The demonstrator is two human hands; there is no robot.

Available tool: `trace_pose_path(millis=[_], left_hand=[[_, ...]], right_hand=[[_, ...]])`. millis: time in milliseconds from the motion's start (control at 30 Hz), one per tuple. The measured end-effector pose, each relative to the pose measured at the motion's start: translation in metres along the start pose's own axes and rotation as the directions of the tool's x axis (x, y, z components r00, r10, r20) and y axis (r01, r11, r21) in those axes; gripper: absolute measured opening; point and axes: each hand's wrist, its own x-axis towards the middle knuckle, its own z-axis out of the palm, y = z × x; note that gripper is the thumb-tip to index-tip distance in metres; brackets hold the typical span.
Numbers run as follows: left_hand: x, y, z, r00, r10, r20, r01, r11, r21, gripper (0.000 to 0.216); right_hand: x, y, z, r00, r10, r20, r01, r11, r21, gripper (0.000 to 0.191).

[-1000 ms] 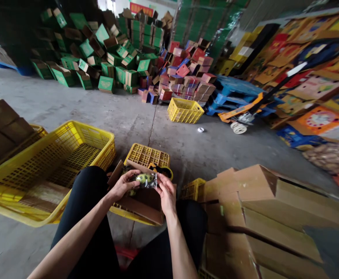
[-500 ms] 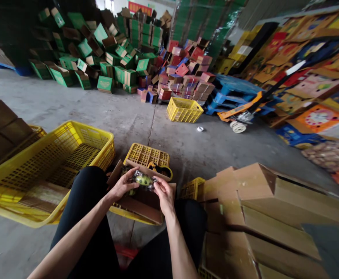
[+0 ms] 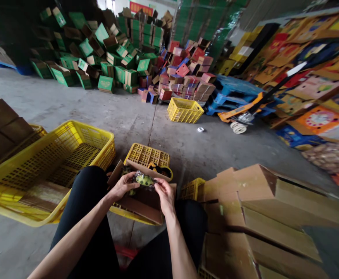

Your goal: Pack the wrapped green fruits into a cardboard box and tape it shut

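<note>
Left hand point(image 3: 124, 187) and right hand point(image 3: 165, 194) pinch a green, dark-spotted oblong piece point(image 3: 144, 179), already film-wrapped, above the brown cardboard box's point(image 3: 142, 209) edges, not set down.

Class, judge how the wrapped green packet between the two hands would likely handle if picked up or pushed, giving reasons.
The wrapped green packet may be slippery, since its surface looks glossy. It might roll when pushed, as its body appears rounded. It is probably light: the left hand and right hand merely pinch it near its ends.
</note>
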Motion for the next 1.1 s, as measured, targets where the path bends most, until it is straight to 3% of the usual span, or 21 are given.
trace_pose_path(millis=[533, 833, 1100], left_hand=[[-0.0005, 0.003, 0.0011, 1.0, -0.022, -0.008, 0.022, 0.999, -0.033, 0.056], [-0.0015, 0.003, -0.0009, 1.0, 0.02, 0.018, -0.02, 1.0, 0.012, 0.059], [-0.001, 0.0006, -0.0015, 1.0, 0.025, 0.002, -0.025, 0.999, 0.022, 0.058]], right_hand=[[-0.0001, -0.0014, 0.0003, 1.0, 0.018, -0.006, -0.018, 1.0, -0.002, 0.029], [-0.0049, -0.0055, 0.0053, 0.993, 0.055, 0.107, -0.05, 0.998, -0.047, 0.052], [-0.0054, -0.0055, 0.0083, 0.979, 0.054, 0.195, -0.036, 0.995, -0.094, 0.048]])
